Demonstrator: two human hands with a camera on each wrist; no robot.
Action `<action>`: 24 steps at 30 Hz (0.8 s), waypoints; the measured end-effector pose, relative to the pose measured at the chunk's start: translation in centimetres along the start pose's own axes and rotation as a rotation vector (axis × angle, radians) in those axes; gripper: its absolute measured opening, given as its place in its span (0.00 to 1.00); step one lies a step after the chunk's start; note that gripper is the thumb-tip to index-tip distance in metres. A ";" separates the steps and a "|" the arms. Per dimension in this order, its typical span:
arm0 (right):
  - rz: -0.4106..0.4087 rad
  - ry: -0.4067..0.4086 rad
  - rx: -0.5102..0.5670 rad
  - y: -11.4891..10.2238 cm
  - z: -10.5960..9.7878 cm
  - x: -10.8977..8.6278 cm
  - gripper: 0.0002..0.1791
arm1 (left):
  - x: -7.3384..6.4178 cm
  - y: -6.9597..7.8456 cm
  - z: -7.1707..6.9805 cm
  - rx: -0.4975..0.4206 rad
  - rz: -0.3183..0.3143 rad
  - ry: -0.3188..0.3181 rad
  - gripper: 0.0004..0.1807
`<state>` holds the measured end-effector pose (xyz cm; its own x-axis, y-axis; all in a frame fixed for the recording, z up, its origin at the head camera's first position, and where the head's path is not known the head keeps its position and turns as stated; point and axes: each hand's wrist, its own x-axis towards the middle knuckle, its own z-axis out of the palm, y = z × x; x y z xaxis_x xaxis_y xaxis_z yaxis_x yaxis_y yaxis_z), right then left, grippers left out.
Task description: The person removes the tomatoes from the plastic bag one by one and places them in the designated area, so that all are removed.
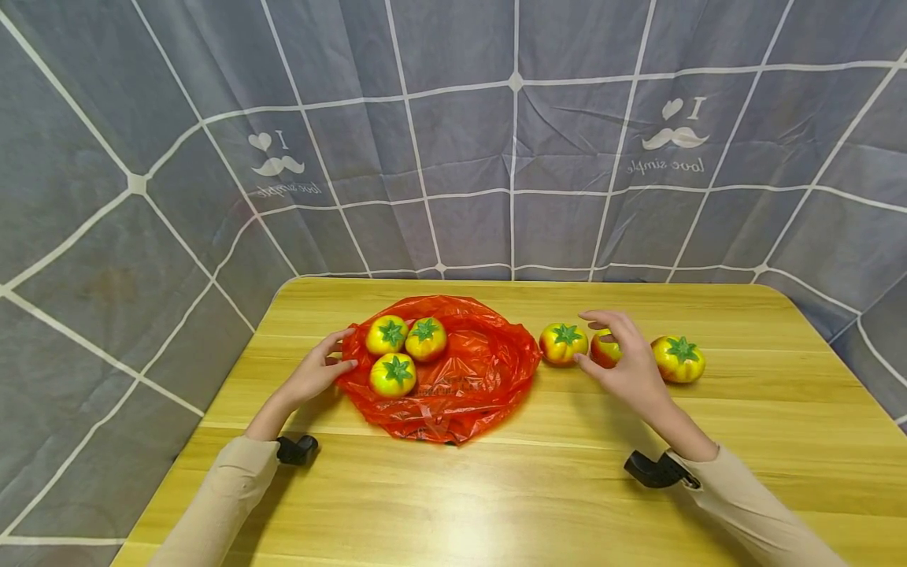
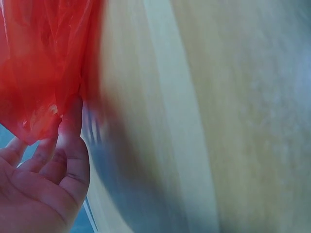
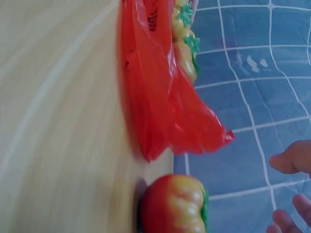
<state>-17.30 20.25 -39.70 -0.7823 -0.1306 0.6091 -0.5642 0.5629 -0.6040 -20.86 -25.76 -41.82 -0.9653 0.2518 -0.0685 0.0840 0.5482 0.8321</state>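
Glare on tabletop (image 1: 462,512), blurry wrist views

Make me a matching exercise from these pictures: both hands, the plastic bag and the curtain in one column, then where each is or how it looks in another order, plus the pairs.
Column one
1. Left hand
2. Right hand
3. Plastic bag
4. Curtain

Column two
A. Near the fruit row, holding nothing
B. Grey with white lines
C. Touching the bag's left edge
D. Red, with three fruits on it

Pairs: 1-C, 2-A, 3-D, 4-B
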 end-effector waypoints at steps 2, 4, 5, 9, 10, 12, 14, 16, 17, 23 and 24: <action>-0.001 -0.005 0.007 -0.2 0.4 -0.1 0.31 | 0.1 0.0 0.0 0.001 0.002 -0.001 0.33; 0.001 -0.011 0.008 -0.3 0.8 -0.1 0.31 | 0.1 -0.1 0.0 0.002 0.004 -0.003 0.32; 0.003 -0.013 0.011 -0.4 1.0 -0.1 0.31 | 0.2 -0.1 0.0 0.003 0.006 -0.003 0.32; 0.022 -0.022 0.018 -0.7 1.6 0.0 0.31 | 0.3 -0.2 0.0 0.010 0.003 -0.001 0.32; 0.028 -0.024 0.020 -0.8 1.8 0.0 0.31 | 0.3 -0.2 0.0 0.010 0.001 0.000 0.32; 0.038 -0.030 0.030 -0.9 2.1 0.0 0.31 | 0.2 -0.3 0.0 0.012 -0.005 -0.001 0.32; 0.043 -0.037 0.040 -1.2 2.5 0.1 0.32 | 0.3 -0.3 0.0 0.009 -0.011 0.001 0.32; 0.049 -0.049 0.053 -1.5 2.8 0.2 0.32 | 0.3 -0.4 -0.1 0.005 -0.010 0.002 0.32; 0.051 -0.055 0.061 -1.6 3.0 0.3 0.31 | 0.3 -0.4 -0.1 0.005 -0.011 0.001 0.32; 0.051 -0.082 0.100 -2.4 4.0 0.8 0.30 | 0.3 -0.5 -0.2 0.009 -0.003 0.004 0.32; 0.049 -0.085 0.105 -2.5 4.1 0.8 0.30 | 0.3 -0.5 -0.2 0.011 -0.001 0.005 0.32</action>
<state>-17.62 15.37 -39.78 -0.8266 -0.1761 0.5346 -0.5458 0.4827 -0.6849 -21.26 -26.10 -42.19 -0.9665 0.2478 -0.0666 0.0860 0.5575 0.8257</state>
